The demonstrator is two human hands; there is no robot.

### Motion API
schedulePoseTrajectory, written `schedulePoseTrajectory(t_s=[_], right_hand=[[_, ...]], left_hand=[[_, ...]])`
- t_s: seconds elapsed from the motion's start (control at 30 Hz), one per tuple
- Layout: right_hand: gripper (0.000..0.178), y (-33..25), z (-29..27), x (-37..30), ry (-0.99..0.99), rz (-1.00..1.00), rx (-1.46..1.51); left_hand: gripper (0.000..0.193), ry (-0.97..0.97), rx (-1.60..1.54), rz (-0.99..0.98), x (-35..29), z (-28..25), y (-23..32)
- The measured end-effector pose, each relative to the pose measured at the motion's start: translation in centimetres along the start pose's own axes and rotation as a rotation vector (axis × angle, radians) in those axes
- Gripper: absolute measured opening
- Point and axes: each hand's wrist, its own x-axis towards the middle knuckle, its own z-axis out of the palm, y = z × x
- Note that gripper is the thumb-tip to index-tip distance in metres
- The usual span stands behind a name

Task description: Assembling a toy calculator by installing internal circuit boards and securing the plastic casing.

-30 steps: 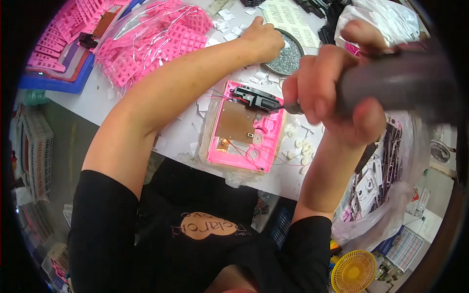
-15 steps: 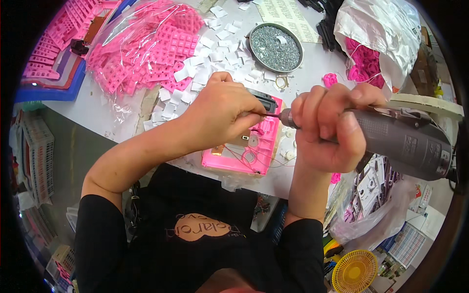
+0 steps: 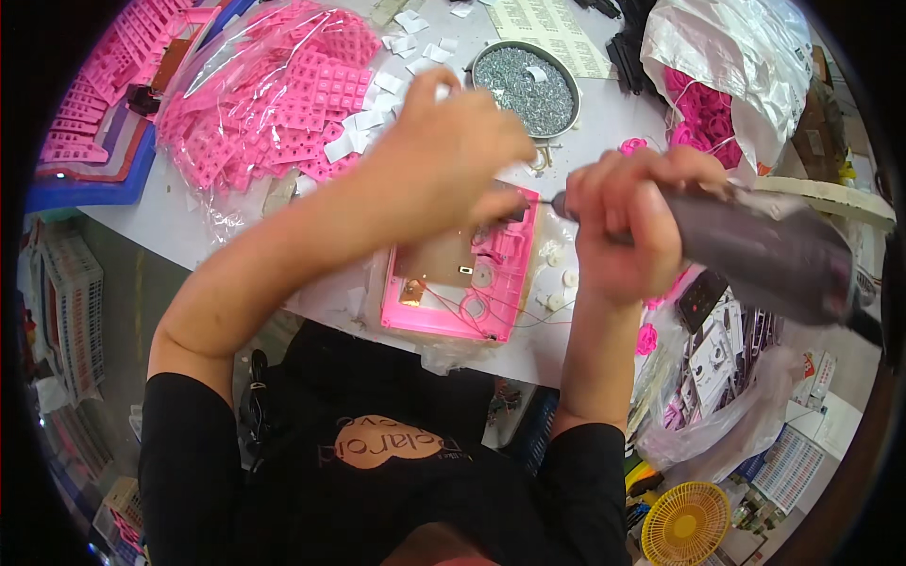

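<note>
My right hand (image 3: 628, 222) is wrapped round a dark grey electric screwdriver (image 3: 755, 250), its bit pointing left over the upper right corner of a pink plastic casing (image 3: 519, 283). Above the casing's far edge is my left hand (image 3: 462, 160), smeared by motion; its thumb and forefinger look apart, but whether it holds something small I cannot make out. Inside the casing lie a brown board (image 3: 429, 259), thin red wires and a black part (image 3: 514, 212) near the bit. A round dish of small metal screws (image 3: 528, 90) stands just beyond my left hand.
A clear bag of pink keypad pieces (image 3: 283, 104) lies at the far left, with white paper slips (image 3: 387, 85) beside it. A white bag (image 3: 727, 47) with pink parts stands far right. Below the screwdriver sits a plastic bag (image 3: 746, 406) of flat parts, near a yellow basket (image 3: 686, 524).
My left hand has lifted off the screwdriver's bit and moved up and away from the casing's corner. The screwdriver has shifted slightly up and left in my right hand.
</note>
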Motion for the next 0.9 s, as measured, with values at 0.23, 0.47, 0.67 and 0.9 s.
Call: schedulePoseTrajectory(t_s=[0.23, 0.47, 0.67, 0.9], right_hand=[[0.020, 2.7, -1.3, -0.4, 0.086, 0.071, -0.160], [0.023, 4.2, -1.9, -0.7, -0.106, -0.004, -0.481], [0.025, 3.6, -3.6, 1.8, -0.285, 0.292, -0.120], [0.049, -3.5, -3.2, 3.8, 0.320, -0.098, -0.714]], left_hand=[[0.021, -0.310, 0.089, -0.099, -1.3, 0.0, 1.4], [0.022, -0.277, -0.019, -0.133, -2.4, 0.8, 1.1], [0.030, -0.320, -0.057, -0.084, -1.8, 0.9, 0.0], [0.033, -0.426, -0.080, -0.137, -2.6, 1.4, -0.9]])
